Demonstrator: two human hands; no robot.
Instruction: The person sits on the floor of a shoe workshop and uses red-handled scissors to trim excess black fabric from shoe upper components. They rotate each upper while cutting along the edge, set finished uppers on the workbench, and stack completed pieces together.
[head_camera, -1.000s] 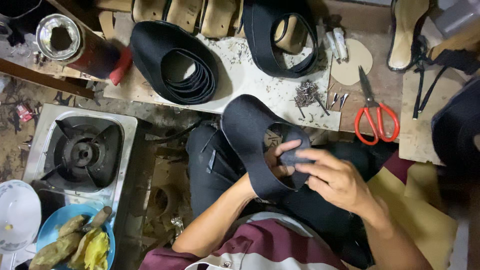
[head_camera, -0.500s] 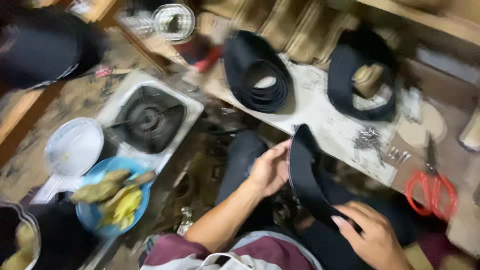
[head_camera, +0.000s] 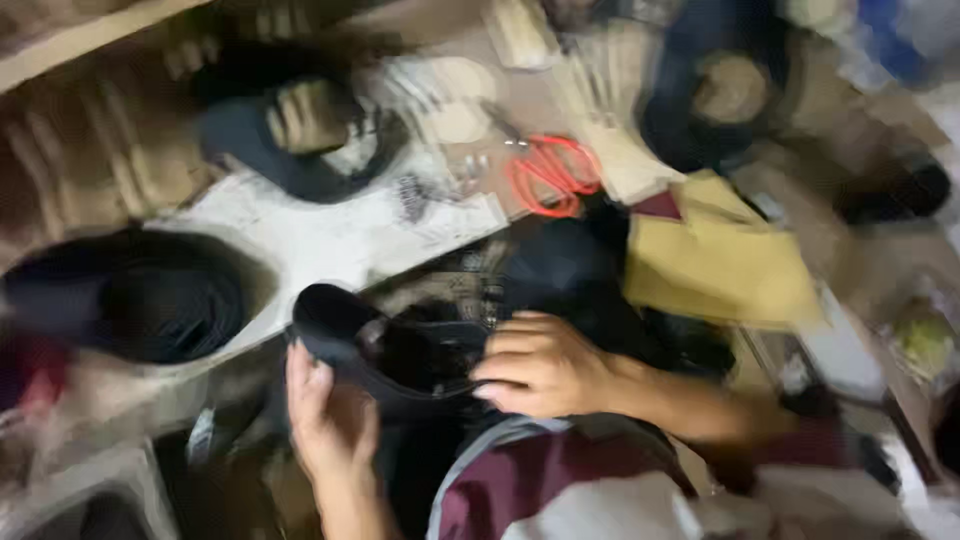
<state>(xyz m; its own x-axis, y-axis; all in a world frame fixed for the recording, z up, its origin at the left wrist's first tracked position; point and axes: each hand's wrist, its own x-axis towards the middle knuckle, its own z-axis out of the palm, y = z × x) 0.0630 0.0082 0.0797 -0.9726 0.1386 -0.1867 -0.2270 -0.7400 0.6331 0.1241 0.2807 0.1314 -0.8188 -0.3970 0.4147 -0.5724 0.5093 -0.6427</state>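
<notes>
Two hands hold one black shoe upper (head_camera: 400, 355) over the lap; the left hand (head_camera: 325, 415) cups its underside; the right hand (head_camera: 540, 365) grips its edge; orange scissors (head_camera: 548, 175) lie well apart.

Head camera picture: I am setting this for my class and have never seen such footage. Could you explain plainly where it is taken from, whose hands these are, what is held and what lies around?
The picture comes from a camera worn on a person's head, looking down, so both hands are that person's own. There is no machine. It is blurred. The left hand and the right hand together hold a dark curved piece, soft and band-like; I cannot tell just what it is. On the pale work surface lie red-handled scissors, a small heap of metal bits and two stacks of similar dark bands. A yellow sheet lies to the right.
</notes>
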